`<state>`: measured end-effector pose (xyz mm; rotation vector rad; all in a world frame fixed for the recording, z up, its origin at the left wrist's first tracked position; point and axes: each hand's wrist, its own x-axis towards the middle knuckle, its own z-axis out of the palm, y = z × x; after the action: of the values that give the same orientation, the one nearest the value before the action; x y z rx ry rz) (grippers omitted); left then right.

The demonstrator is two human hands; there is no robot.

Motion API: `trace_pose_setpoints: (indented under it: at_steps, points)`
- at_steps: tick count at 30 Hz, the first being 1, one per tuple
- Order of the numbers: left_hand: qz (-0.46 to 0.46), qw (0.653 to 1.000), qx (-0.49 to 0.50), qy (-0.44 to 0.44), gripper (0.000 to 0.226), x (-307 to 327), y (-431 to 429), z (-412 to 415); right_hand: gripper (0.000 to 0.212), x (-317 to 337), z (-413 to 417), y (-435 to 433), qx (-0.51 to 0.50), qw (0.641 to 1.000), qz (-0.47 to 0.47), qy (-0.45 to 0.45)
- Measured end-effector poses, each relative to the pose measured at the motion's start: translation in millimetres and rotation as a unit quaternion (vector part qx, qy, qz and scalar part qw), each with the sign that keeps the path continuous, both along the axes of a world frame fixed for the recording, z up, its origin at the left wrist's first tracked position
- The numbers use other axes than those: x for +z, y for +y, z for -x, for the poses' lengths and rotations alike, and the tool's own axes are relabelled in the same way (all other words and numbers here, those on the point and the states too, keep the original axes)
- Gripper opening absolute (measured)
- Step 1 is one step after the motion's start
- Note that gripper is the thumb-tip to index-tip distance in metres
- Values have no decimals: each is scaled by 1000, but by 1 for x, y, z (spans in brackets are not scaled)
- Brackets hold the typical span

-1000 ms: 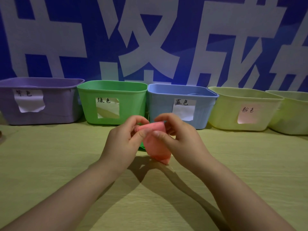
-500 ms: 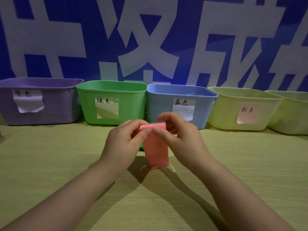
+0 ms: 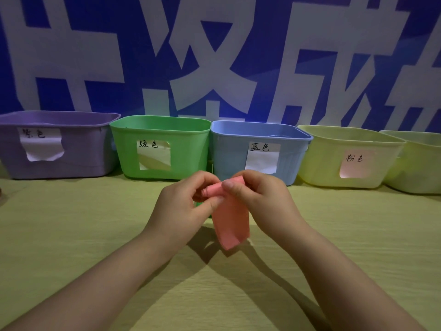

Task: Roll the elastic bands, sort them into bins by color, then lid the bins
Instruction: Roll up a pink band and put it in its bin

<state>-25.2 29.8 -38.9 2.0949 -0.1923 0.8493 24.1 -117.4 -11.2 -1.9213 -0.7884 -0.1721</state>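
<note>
- Here, your left hand (image 3: 181, 206) and right hand (image 3: 260, 199) meet in the middle of the view, above the table (image 3: 71, 235). Both pinch the top of a pink elastic band (image 3: 231, 225).
- Your left thumb and fingers curl round the left end of the band's rolled top edge. Your right thumb presses on the front of the roll, with the fingers curled behind it.
- The top of the band is wound into a short tube between your fingertips (it lies crosswise, left to right). The rest hangs down flat, with its lower end near the tabletop; whether it touches cannot be told.
- A sliver of something green shows just behind your left hand, and what it is cannot be told.
- Along the far side of the table five open bins stand in a row. From left to right they are a purple bin (image 3: 71, 161), a green bin (image 3: 186, 149), a blue bin (image 3: 229, 154), a pale yellow bin (image 3: 322, 163) and a second yellow bin (image 3: 417, 173), which the right edge cuts off.
- The first four each carry a handwritten paper label on the near wall.
- Behind the bins hangs a blue backdrop (image 3: 133, 56) with large white characters.
</note>
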Motion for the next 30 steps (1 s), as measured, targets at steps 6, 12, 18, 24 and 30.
trace_pose_setpoints:
  at_steps: [6, 12, 18, 24, 30]
  points:
    - [3, 1000, 9, -5, 19, -1, 4, -1, 21, -3, -1, 2, 23, 999, -22, -4]
    - [56, 998, 7, 11, 15, 0, 2, 0, 15, -2, -1, 1, 7, 999, -22, -26]
    - [22, 1000, 19, -9, 16, -1, 4, -2, 12, -2, -1, 1, -2, 1000, 1, -29]
    - [-11, 999, 38, -20, 23, 0, 6, -3, 24, -6, -2, 2, 33, 999, -30, -20]
    - [39, 999, 10, 25, 57, 1, 4, -2, 20, -4, -1, 3, 29, 999, -1, -37]
